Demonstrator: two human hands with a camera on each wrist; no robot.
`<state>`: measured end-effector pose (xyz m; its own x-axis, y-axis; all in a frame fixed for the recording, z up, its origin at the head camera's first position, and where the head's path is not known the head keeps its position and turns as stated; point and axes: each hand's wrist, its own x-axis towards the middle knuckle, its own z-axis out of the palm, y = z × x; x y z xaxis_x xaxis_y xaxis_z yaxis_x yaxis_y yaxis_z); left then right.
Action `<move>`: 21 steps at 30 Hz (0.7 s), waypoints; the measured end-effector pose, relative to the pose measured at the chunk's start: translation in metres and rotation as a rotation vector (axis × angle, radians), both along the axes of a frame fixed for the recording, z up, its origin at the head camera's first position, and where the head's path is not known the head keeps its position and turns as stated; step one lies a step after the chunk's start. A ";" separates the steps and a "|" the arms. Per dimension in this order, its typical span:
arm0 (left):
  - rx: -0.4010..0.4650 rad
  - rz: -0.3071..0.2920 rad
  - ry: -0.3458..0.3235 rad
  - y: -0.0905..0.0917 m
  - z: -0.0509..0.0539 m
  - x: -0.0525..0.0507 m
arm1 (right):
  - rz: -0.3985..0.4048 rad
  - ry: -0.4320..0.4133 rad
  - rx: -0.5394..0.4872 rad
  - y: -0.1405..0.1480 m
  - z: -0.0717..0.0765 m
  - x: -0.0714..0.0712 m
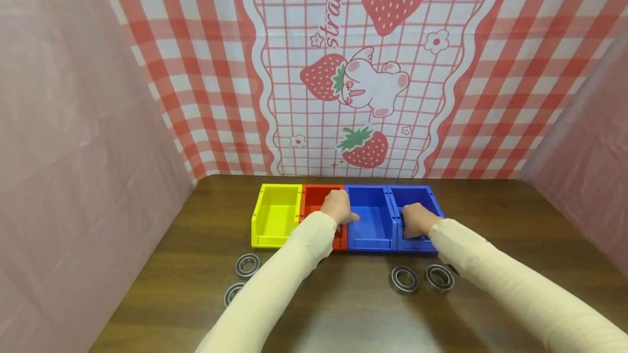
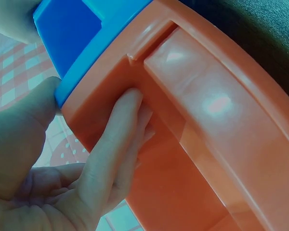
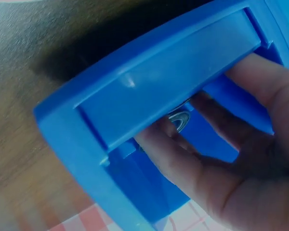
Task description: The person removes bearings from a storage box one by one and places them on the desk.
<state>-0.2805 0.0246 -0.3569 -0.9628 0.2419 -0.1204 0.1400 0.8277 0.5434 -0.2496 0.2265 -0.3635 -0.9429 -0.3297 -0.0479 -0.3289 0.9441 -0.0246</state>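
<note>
My left hand [image 1: 337,207] reaches into the red bin [image 2: 183,168]; its fingers [image 2: 113,139] extend inside, and its thumb lies along the rim beside the adjoining blue bin [image 1: 369,225]. No object shows between the left fingers. In the rightmost blue bin [image 3: 130,91], my right hand [image 1: 418,220] holds a small metal ring bearing [image 3: 180,120] low behind the front lip. Fingers partly cover this bearing. The yellow bin [image 1: 276,219] stands at the left end of the row.
Two bearings lie on the wooden table before the right bins, a left one [image 1: 404,280] and a right one [image 1: 439,278]. Two more, a far one [image 1: 247,266] and a near one [image 1: 234,293] partly behind the left sleeve, lie front left. A checked strawberry cloth [image 1: 221,97] hangs behind.
</note>
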 end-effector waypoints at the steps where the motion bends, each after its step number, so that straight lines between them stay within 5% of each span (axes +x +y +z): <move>1: 0.000 0.000 0.001 0.000 0.000 0.000 | -0.021 0.007 -0.013 -0.001 -0.001 0.000; 7: -0.007 0.004 0.003 0.000 -0.001 0.000 | -0.111 0.019 -0.077 -0.005 -0.001 0.000; 21: 0.009 0.001 -0.010 0.000 -0.001 0.001 | -0.062 0.060 -0.158 0.009 -0.004 0.006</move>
